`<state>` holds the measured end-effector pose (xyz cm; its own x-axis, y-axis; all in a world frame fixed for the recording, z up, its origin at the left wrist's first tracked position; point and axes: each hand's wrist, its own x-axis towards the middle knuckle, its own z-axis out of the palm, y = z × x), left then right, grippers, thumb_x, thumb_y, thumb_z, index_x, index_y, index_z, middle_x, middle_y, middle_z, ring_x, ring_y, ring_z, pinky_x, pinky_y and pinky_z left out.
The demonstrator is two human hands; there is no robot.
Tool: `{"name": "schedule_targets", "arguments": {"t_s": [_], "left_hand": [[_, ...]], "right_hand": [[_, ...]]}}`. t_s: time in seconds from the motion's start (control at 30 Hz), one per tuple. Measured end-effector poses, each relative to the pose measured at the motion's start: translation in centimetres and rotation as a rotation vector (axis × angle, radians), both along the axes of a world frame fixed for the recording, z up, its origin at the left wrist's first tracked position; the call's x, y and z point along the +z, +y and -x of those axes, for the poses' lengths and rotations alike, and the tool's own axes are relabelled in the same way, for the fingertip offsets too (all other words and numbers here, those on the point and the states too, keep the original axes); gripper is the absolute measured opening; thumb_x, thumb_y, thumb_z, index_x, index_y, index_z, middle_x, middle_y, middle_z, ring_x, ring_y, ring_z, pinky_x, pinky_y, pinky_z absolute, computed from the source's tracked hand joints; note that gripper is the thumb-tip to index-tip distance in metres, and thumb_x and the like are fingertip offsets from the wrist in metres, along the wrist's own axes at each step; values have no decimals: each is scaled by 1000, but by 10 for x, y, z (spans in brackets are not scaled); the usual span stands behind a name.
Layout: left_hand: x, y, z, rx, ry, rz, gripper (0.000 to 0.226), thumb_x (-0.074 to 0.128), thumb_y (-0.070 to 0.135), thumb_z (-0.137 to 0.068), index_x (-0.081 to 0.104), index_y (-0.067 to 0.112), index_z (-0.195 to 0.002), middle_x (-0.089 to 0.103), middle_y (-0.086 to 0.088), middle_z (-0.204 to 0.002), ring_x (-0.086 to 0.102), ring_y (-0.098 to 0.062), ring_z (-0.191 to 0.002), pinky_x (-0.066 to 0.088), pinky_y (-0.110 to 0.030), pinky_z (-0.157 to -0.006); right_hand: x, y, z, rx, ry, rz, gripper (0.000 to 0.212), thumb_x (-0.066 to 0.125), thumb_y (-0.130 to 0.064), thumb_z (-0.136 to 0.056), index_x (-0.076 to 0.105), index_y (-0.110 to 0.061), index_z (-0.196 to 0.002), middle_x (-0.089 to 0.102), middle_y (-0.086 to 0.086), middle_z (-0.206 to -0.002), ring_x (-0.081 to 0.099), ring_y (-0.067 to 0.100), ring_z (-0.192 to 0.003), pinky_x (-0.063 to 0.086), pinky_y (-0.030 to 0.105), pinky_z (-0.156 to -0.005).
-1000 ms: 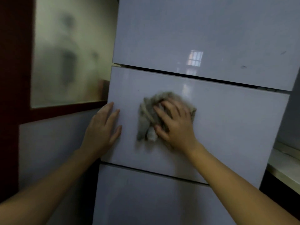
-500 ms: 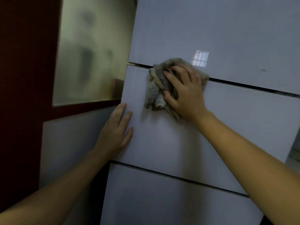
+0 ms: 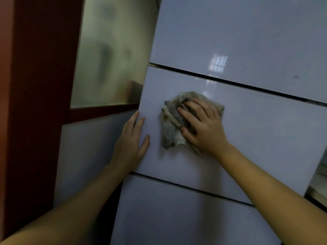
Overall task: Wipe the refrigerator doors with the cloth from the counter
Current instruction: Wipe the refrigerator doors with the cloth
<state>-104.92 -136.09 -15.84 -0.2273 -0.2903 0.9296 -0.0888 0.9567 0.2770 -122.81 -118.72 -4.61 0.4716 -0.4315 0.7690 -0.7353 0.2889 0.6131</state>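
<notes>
Cloth (image 3: pixel 170 124) on the middle door (image 3: pixel 256 138).
The middle door lies between the top door (image 3: pixel 238 32) and the bottom door (image 3: pixel 168 218). The cloth sits left of its centre, under the right hand (image 3: pixel 203 128). The left hand (image 3: pixel 130 145) rests on the door's left edge, just left of the cloth. A pane (image 3: pixel 109 59) stands left of the doors; the counter (image 3: pixel 318 183) lies right.

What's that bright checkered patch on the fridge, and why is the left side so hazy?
Head view: the patch is a window reflection glaring off the glossy upper door; the haze at left looks like a frosted glass panel, not camera blur, since the cloth is fairly sharp; overall light is dim.
</notes>
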Motion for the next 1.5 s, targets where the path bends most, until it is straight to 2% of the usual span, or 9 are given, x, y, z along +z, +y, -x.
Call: {"name": "schedule_targets", "arguments": {"t_s": [0.17,0.3,0.63,0.8,0.9,1.03,1.17,1.3,1.5], "left_hand": [[1,5,2,-83,71,-141,60,50,31,-100,37,8,-154,34,-9,-160,34,-19,-144,32,-28,-113],[2,5,1,-150,147,-323,55,58,27,-101,40,14,-152,51,-2,-145,50,-14,-129,44,-31,-105],[-1,7,-3,-122,119,-310,54,57,23,-102,42,13,-152,55,-6,-143,53,-17,-127,40,-24,-100],[-4,8,-1,-111,51,-307,66,62,25,-98,32,13,-156,47,-9,-148,49,-24,-132,42,-37,-108],[-10,6,-1,-70,-9,-210,68,65,23,-97,34,9,-155,44,-14,-150,46,-28,-135,40,-39,-112],[-15,3,-2,-50,-68,-176,69,64,28,-98,31,10,-156,37,-15,-157,41,-30,-141,32,-34,-114],[-19,2,-1,-35,-56,-170,71,63,30,-98,30,9,-157,35,-15,-158,38,-30,-143,30,-34,-115],[-22,4,-1,-82,-21,-248,77,66,32,-97,24,12,-159,37,-12,-157,42,-27,-141,38,-44,-117],[-26,8,-3,-97,-7,-313,80,64,37,-97,21,17,-161,37,-7,-158,40,-22,-142,37,-40,-116]], "right_hand": [[56,-26,-21,40,-101,101,52,66,-38,-89,64,-17,-137,59,12,-142,46,33,-137,34,45,-112],[70,-60,-43,48,-131,115,53,63,-39,-89,63,-17,-138,58,11,-143,44,33,-139,32,46,-114],[-75,-11,-17,46,-103,-31,49,63,-36,-94,64,-16,-139,60,13,-143,46,34,-141,30,47,-120],[-155,48,20,-22,-42,-219,51,66,-38,-95,62,-18,-141,59,10,-144,47,31,-141,30,47,-124],[-153,72,37,-43,-59,-210,51,60,-41,-98,57,-18,-144,53,9,-147,47,32,-139,32,50,-121],[-117,89,46,-50,-247,39,52,58,-38,-99,56,-13,-144,50,16,-147,45,39,-138,38,60,-114],[-114,83,44,-51,-343,192,51,56,-36,-99,56,-12,-145,52,18,-146,41,38,-141,33,59,-117],[-142,72,40,-29,-362,199,52,57,-33,-96,55,-15,-145,50,15,-147,39,36,-142,34,59,-117],[-177,49,18,-1,-361,126,53,60,-32,-92,59,-16,-143,49,12,-147,39,34,-143,20,48,-125]]}}
